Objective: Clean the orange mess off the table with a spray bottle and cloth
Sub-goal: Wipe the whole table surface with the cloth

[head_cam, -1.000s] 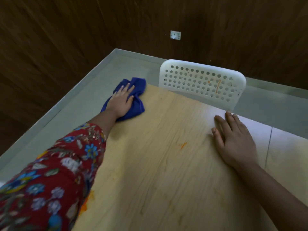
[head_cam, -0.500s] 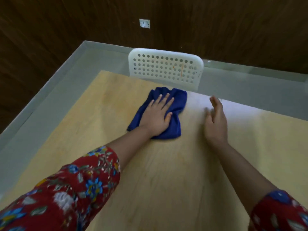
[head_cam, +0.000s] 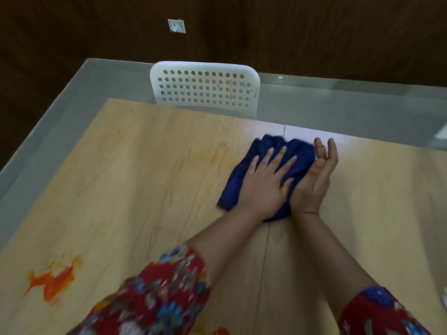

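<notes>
Pressing blue cloth (head_cam: 243, 187) onto table (head_cam: 145, 180), L hand (head_cam: 266, 183) spread flat atop, R hand (head_cam: 314, 187) open, edge-on against it.

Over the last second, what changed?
The left hand slid the blue cloth right, from the far left corner of the table to its seam. The right hand rose from flat onto its edge, now against the cloth. The left hand stayed flat on the cloth; the white chair unmoved.

Wood, cloth and plastic

Pale wood-grain worktop (head_cam: 150, 180), smooth with slight sheen; soft blue cloth (head_cam: 244, 180), matt; far white chair back (head_cam: 205, 88), perforated plastic.
</notes>
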